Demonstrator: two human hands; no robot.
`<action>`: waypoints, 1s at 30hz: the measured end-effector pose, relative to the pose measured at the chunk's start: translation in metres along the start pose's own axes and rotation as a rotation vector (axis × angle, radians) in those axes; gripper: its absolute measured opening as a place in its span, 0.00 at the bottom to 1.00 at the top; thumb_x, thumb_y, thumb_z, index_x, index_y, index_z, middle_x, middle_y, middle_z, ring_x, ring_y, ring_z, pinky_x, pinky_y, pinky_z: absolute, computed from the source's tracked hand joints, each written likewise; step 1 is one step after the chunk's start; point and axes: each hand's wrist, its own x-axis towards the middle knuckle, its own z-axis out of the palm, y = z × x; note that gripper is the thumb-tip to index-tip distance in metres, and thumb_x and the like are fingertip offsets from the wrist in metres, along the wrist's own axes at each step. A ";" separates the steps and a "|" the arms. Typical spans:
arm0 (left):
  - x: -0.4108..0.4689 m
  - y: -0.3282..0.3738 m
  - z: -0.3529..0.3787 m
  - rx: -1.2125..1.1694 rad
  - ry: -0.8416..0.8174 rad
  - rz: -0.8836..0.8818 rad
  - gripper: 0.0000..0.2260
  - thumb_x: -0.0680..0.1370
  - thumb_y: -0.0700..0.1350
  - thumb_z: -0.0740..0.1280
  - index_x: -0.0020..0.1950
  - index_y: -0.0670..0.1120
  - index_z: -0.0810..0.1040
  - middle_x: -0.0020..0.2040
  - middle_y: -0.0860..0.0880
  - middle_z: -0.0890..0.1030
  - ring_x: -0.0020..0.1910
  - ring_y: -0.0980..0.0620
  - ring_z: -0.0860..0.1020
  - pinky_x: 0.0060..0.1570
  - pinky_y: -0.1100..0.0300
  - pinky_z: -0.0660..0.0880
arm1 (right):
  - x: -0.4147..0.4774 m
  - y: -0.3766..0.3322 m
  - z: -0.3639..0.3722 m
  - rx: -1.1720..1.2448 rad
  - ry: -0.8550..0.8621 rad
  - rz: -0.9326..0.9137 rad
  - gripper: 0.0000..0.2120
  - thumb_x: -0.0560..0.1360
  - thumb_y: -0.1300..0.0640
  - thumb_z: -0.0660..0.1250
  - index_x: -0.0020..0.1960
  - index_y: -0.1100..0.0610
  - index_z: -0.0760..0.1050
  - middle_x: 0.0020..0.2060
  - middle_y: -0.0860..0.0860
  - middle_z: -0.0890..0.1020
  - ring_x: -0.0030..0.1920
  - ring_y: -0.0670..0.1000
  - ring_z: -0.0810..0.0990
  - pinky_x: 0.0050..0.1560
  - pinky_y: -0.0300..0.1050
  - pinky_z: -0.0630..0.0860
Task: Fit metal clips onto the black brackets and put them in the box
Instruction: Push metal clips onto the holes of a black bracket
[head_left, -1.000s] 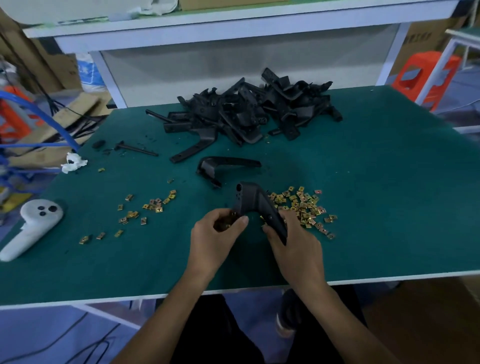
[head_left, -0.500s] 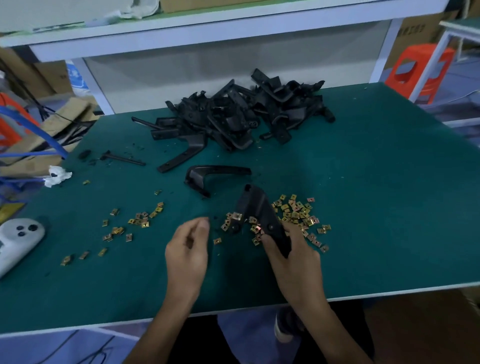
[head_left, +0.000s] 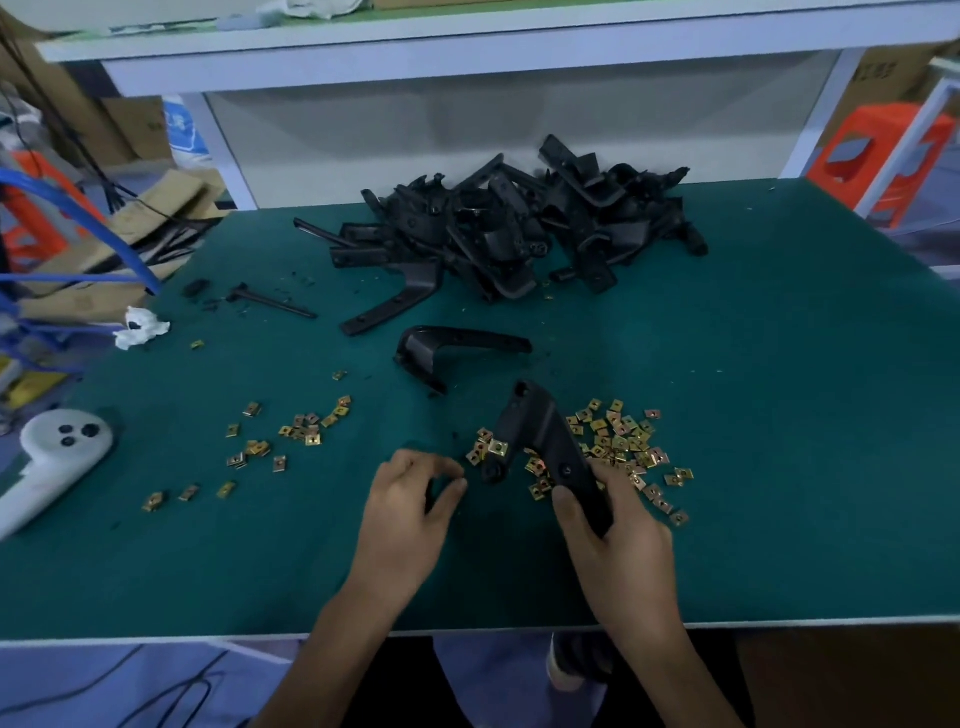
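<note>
My right hand (head_left: 618, 551) grips the lower arm of a black L-shaped bracket (head_left: 540, 436), which stands tilted over a scatter of gold metal clips (head_left: 623, 441) on the green mat. One clip (head_left: 497, 447) sits on the bracket's shorter arm. My left hand (head_left: 410, 504) is just left of the bracket. Its fingers and thumb curl together at the mat, pinching where a loose clip lay; the clip itself is hidden. A second bracket (head_left: 452, 348) lies loose behind. No box is in view.
A big pile of black brackets (head_left: 509, 228) fills the back of the table (head_left: 779, 415). More clips (head_left: 301, 431) are strewn at the left. A white controller (head_left: 52, 462) lies at the left edge, and a white scrap (head_left: 137, 327) behind it. An orange stool (head_left: 878, 156) stands at the far right.
My left hand let go of the bracket's short arm, swung out to the left, then curled its fingers down over a loose clip. The right hand kept hold of the bracket.
</note>
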 end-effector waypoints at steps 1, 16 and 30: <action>0.000 0.000 0.000 -0.024 -0.002 -0.018 0.03 0.79 0.43 0.71 0.49 0.51 0.80 0.45 0.57 0.78 0.46 0.55 0.75 0.46 0.73 0.66 | -0.001 -0.001 0.000 -0.010 -0.002 -0.004 0.13 0.78 0.46 0.69 0.61 0.48 0.77 0.36 0.38 0.80 0.38 0.38 0.79 0.32 0.31 0.71; 0.016 -0.003 0.012 -0.694 0.140 -0.221 0.13 0.82 0.41 0.67 0.51 0.60 0.83 0.44 0.54 0.85 0.43 0.56 0.82 0.46 0.63 0.78 | -0.004 -0.001 0.002 -0.066 -0.093 -0.046 0.14 0.76 0.45 0.71 0.60 0.35 0.75 0.41 0.40 0.84 0.43 0.44 0.82 0.44 0.51 0.80; 0.014 -0.006 0.007 -0.876 0.130 -0.258 0.08 0.80 0.45 0.69 0.51 0.58 0.85 0.46 0.53 0.86 0.42 0.59 0.82 0.44 0.66 0.77 | -0.004 -0.004 0.002 -0.091 -0.086 -0.085 0.10 0.77 0.48 0.72 0.51 0.33 0.77 0.34 0.39 0.80 0.34 0.43 0.77 0.31 0.36 0.67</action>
